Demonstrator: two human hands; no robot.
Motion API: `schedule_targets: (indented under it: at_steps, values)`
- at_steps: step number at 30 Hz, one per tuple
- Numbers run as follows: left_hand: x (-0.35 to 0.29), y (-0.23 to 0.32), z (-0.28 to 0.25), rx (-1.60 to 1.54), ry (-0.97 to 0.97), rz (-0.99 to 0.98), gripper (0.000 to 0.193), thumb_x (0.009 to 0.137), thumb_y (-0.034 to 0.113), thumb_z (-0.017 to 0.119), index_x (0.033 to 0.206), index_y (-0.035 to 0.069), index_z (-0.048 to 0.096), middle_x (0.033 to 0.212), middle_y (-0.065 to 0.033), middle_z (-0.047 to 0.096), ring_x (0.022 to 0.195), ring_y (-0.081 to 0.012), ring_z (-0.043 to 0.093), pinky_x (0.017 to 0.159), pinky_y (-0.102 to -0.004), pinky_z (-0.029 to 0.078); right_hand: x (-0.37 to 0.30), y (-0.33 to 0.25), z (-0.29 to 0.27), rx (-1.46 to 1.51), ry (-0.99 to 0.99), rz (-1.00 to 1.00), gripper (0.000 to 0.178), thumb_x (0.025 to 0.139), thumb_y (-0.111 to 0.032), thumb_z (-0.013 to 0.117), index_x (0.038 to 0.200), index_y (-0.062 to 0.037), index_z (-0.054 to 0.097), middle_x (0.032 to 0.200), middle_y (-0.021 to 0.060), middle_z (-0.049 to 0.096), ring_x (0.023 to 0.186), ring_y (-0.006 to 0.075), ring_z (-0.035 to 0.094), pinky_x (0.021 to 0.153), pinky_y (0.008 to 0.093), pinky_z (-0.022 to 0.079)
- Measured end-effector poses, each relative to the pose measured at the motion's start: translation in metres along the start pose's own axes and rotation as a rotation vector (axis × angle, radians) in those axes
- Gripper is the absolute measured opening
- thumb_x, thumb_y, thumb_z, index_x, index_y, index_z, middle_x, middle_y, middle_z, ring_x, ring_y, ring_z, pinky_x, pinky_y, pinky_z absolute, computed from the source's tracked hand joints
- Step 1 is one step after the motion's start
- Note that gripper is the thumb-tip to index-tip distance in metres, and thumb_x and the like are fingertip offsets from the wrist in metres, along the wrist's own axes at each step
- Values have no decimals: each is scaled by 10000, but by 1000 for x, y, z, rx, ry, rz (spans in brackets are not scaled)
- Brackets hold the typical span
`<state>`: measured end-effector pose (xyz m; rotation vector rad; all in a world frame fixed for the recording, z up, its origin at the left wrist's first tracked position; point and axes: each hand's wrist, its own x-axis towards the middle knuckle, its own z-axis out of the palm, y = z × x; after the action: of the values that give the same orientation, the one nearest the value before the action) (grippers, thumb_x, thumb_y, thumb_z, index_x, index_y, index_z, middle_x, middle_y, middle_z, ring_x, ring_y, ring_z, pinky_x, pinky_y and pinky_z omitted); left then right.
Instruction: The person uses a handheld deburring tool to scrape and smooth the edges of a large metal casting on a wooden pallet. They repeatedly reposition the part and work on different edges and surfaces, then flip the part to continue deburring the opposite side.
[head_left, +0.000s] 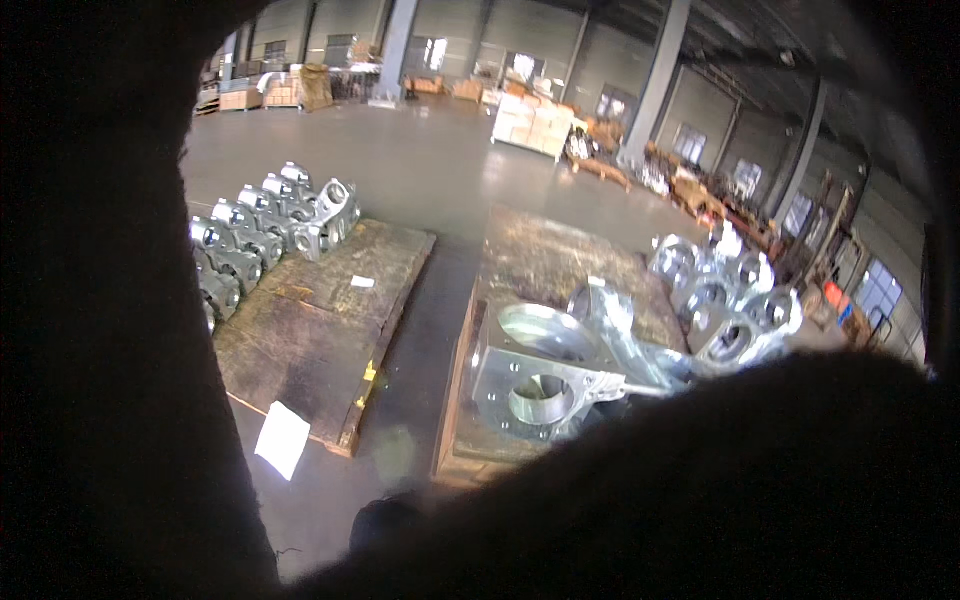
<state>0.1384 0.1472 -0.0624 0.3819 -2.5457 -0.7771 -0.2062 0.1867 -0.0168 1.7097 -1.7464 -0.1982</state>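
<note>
Neither of my hands shows. Dark, blurred cloth-like masses cover the left side and the lower right of the view and hide whatever lies behind them. Closest to me, a large silvery machined metal part [490,365] with round bores and small bolt holes rests on the right wooden pallet [540,245]. Beside it a bright, thin, rod-like shape [645,390] sticks out toward the dark mass; I cannot make out what it is. Several similar metal parts [705,295] stand farther along the same pallet, partly covered by the dark mass.
On the left wooden pallet [320,320] several metal parts [265,215] stand in rows. A white paper sheet [283,440] lies by its near corner. A strip of dark floor [425,350] runs between the pallets. Stacked cartons [530,125] and grey columns [655,80] stand farther back.
</note>
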Motion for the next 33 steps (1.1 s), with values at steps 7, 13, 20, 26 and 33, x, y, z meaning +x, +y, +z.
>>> schedule_targets:
  at_steps: [7, 13, 20, 26, 33]
  values:
    - [12, 2, -10, 75, 36, 8, 461, 907, 221, 750, 1296, 38, 584, 1179, -168, 667, 1078, -297, 650, 936, -431, 528, -13, -23, 28, 22, 97, 108, 160, 832, -162, 662, 958, -87, 725, 744, 90, 674, 618, 238, 670, 485, 403, 512]
    - [19, 15, -24, 123, 152, 81, 546, 887, 197, 787, 1355, 30, 561, 1237, -169, 661, 1135, -287, 645, 982, -426, 526, -8, -10, 0, 26, -32, -66, 160, 865, -109, 620, 994, -92, 712, 1042, 111, 717, 720, 265, 694, 617, 434, 559]
    - [50, 73, -103, 118, 587, 321, 651, 864, 169, 831, 1425, 22, 535, 1305, -169, 654, 1201, -276, 639, 1035, -421, 524, -18, 9, 7, 82, -61, -182, 91, 850, -151, 635, 880, -135, 719, 708, 69, 674, 629, 251, 698, 534, 396, 530]
    - [94, 79, -116, 114, 886, 337, 745, 844, 145, 869, 1484, 14, 513, 1362, -169, 648, 1257, -267, 635, 1081, -416, 522, -55, 6, -13, 155, 35, 107, 292, 868, -166, 664, 1150, -113, 716, 918, 86, 722, 667, 252, 698, 553, 384, 546]
    - [178, -5, -59, 616, 632, -54, 533, 1010, 506, 550, 1253, 45, 658, 1203, -164, 698, 1136, -323, 680, 1025, -430, 505, -60, 8, -57, 112, -30, -59, 271, 887, -117, 653, 1147, -100, 728, 1273, 53, 701, 726, 263, 712, 595, 407, 571]
